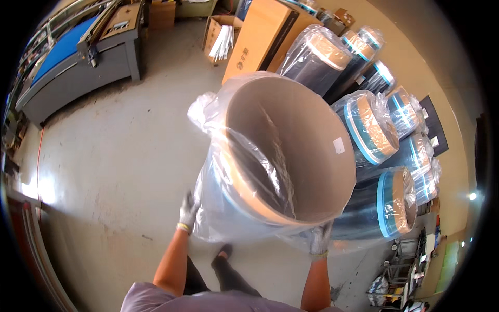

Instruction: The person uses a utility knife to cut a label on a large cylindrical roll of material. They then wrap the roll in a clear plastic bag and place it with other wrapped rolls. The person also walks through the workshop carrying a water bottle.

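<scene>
In front of me a large, wide cardboard tube (306, 151) stands tilted with its open end toward me, loosely covered in clear plastic film (208, 218). A small white label sits on its inner wall. The film is bunched into a knot at the upper left of the rim. My left hand (188, 212), in a light grey glove, holds the tube's left side through the film. Below the near right rim, my gloved right hand (319, 239) grips the tube and its film. The fingertips of that hand are partly hidden.
Several plastic-wrapped dark rolls with blue and tan bands (366, 127) are stacked close on the right along the wall. A tall orange-brown carton (254, 39) stands behind the tube, beside an open box (214, 39) of white strips. A grey machine table (88, 83) is at far left.
</scene>
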`<state>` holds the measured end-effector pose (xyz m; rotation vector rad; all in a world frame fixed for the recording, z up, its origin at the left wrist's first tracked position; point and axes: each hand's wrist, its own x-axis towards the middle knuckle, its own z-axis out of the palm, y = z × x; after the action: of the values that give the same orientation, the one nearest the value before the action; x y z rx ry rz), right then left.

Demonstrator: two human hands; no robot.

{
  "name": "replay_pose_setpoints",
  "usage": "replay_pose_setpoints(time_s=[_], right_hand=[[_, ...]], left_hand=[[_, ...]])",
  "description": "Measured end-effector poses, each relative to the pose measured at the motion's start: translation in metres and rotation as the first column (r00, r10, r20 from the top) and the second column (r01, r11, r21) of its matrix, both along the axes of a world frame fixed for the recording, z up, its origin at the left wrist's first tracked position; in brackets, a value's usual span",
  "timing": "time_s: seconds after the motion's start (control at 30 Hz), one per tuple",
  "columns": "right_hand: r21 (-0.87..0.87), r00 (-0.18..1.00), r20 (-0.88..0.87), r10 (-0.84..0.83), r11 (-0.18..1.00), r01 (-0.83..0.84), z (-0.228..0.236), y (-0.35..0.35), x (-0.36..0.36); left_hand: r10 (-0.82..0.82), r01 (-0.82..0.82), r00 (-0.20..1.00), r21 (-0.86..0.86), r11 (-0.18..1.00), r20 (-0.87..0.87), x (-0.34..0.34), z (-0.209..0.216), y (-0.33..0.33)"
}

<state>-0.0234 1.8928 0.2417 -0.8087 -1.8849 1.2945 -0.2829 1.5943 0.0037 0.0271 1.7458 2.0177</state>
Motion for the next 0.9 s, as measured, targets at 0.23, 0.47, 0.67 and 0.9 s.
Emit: replay_pose_setpoints(time_s=[0.23, 0.47, 0.67, 0.9], right_hand=[[0.196, 0.966, 0.208, 0.152, 0.961, -0.193, 0.058, 0.011, -0.045], [0.358, 0.977, 0.192, 0.087, 0.921, -0.153, 0.062, 0.051, -0.057], [0.399, 0.983, 0.167, 0.080, 0.906, -0.141, 0.032, 0.030, -0.066], [0.110, 0.987, 0.037, -0.154, 0.983, 0.149, -0.122, -0.031, -0.044]], left_hand=[[-0.522, 0.079, 0.535, -0.575, 0.814, -0.665, -0.069, 0.250, 0.008], [-0.582, 0.115, 0.319, -0.579, 0.808, -0.748, -0.031, 0.223, -0.011], [-0.113, 0.111, 0.659, -0.051, 0.992, -0.744, -0.015, 0.275, 0.009], [-0.127, 0.031, 0.769, -0.162, 0.986, -0.627, -0.037, 0.278, 0.018]])
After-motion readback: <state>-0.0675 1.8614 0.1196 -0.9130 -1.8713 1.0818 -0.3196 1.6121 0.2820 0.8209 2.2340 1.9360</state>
